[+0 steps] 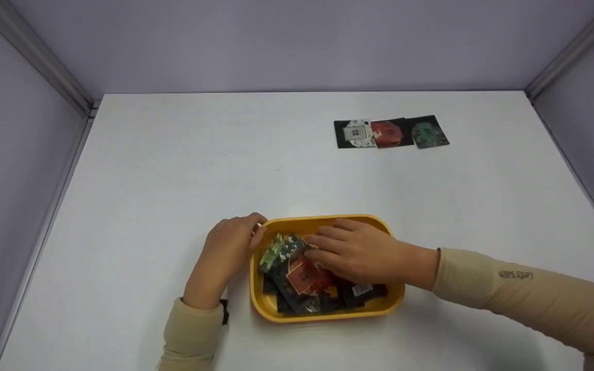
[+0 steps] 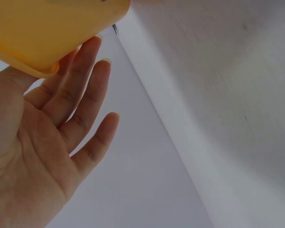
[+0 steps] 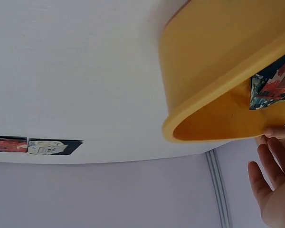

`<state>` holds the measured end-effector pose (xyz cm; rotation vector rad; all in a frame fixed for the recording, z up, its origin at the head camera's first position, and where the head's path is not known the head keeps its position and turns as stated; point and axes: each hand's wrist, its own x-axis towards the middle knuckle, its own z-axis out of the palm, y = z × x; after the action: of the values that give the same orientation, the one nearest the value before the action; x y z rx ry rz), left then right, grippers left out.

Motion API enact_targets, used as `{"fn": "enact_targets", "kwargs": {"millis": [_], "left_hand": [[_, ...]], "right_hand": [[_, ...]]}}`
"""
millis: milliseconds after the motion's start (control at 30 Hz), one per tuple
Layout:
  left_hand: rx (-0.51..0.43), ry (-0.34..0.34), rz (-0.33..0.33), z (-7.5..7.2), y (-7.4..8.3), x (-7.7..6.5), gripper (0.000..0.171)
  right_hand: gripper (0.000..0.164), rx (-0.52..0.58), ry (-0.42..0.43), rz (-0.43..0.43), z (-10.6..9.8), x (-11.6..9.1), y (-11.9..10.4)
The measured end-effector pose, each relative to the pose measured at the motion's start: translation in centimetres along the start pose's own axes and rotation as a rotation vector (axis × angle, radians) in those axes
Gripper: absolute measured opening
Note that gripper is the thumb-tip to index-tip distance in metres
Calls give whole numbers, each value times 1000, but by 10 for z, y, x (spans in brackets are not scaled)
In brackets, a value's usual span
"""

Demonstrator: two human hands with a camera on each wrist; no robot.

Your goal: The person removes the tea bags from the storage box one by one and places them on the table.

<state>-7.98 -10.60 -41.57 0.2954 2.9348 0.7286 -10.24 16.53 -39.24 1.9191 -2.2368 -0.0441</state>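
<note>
A yellow plastic tub (image 1: 328,318) holds a pile of flat, dark printed packets, one with a red panel (image 1: 302,276) on top. My left hand (image 1: 232,246) grips the tub's left rim. In the left wrist view the thumb of that hand (image 2: 42,137) goes behind the rim and its fingers lie against the outer wall. My right hand (image 1: 361,251) reaches into the tub from the right, fingertips among the packets. Its thumb is hidden, so a pinch on a packet cannot be made out. Green-and-white packets (image 1: 280,252) lie left of its fingertips.
Toward the back of the white table (image 1: 173,154), a white-fronted packet (image 1: 356,134), a red one (image 1: 390,133) and a green one (image 1: 429,132) lie in a row. Pale walls (image 1: 302,46) enclose the table. A small black object (image 1: 225,312) shows beside my left wrist.
</note>
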Motion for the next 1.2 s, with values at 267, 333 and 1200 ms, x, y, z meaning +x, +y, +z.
{"fn": "enact_targets", "kwargs": {"millis": [267,333,1200], "left_hand": [[5,7,6,0,0,-1,20],[5,14,10,0,0,-1,20],[2,10,9,0,0,0,21]], "right_hand": [[51,5,-165,-142,5,7,-12],[52,5,-180,-162,7,10,-14],[45,43,-191,-217,10,17,-18]]}}
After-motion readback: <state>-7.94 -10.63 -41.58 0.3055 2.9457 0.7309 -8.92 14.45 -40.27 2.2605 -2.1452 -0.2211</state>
